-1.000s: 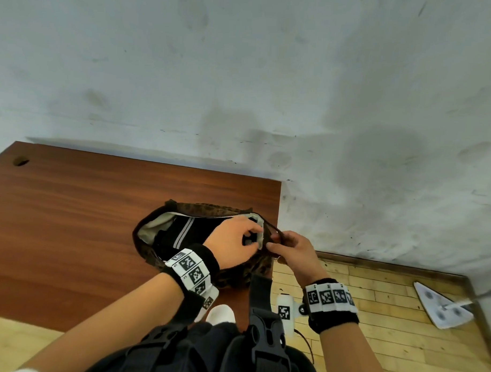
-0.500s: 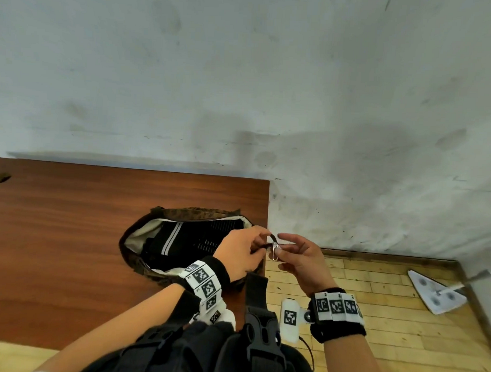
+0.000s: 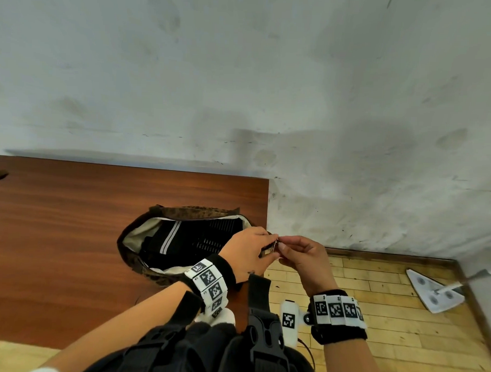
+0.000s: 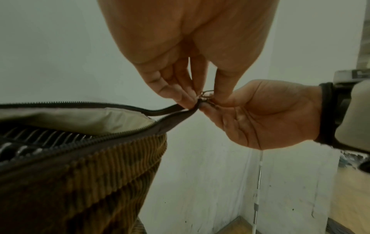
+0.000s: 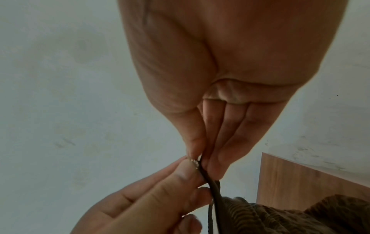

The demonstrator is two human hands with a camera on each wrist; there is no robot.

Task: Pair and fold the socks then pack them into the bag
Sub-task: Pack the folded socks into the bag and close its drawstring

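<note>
Both hands have lifted slightly off the bag (image 3: 163,274); left hand (image 3: 247,252) pinches its zipper end, right hand (image 3: 303,260) pinches the metal pull (image 4: 207,95).

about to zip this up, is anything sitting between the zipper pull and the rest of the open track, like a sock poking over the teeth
Nothing visible blocks it. The black socks lie below the bag rim, clear of the zipper teeth in the left wrist view. Both the left hand and right hand pinch the zipper pull at the bag's end.
</note>
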